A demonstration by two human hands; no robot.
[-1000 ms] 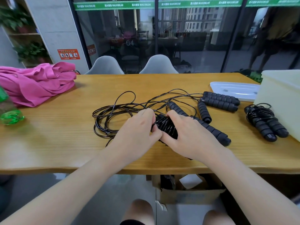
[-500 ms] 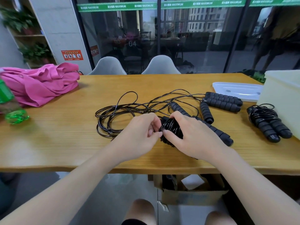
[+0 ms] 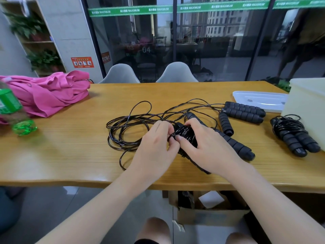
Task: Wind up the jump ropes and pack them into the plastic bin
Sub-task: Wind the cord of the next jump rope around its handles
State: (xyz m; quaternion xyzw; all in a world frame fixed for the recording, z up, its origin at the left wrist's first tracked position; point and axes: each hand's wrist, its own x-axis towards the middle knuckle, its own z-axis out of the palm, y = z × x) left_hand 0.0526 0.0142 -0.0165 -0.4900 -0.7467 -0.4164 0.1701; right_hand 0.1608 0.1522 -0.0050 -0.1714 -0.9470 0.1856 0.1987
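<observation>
1. The table [image 3: 70, 152] is wood with a light grain. The work sits at its middle, near the front edge.
2. The bundle [image 3: 184, 134] is a black rope wound in tight glossy turns around its foam handles. It lies between both hands, angled toward the near right; one ribbed handle end shows below the right wrist.
3. The left hand [image 3: 154, 148] has curled fingers that pinch a strand of cord at the left side of the bundle.
4. The right hand [image 3: 207, 147] lies over the bundle, fingers curled around it and thumb pressed on the windings.
5. The loose cord [image 3: 123, 131] is thin, black and shiny. It spreads in tangled loops left of and behind the hands, with strands running right toward the handle pair.
6. The handle pair [image 3: 244, 111] lies side by side behind and right of the hands. Both are black, ribbed foam.
7. Two single handles [image 3: 226, 124] of the same type lie near the right hand, one beside it and one beyond.
8. The wound rope [image 3: 292, 132] lies at the right, cord wrapped around its two handles, just beside the bin.
9. The bin [image 3: 309, 106] is pale translucent plastic at the right edge. Its lid [image 3: 260, 101] lies flat behind the handle pair.
</observation>
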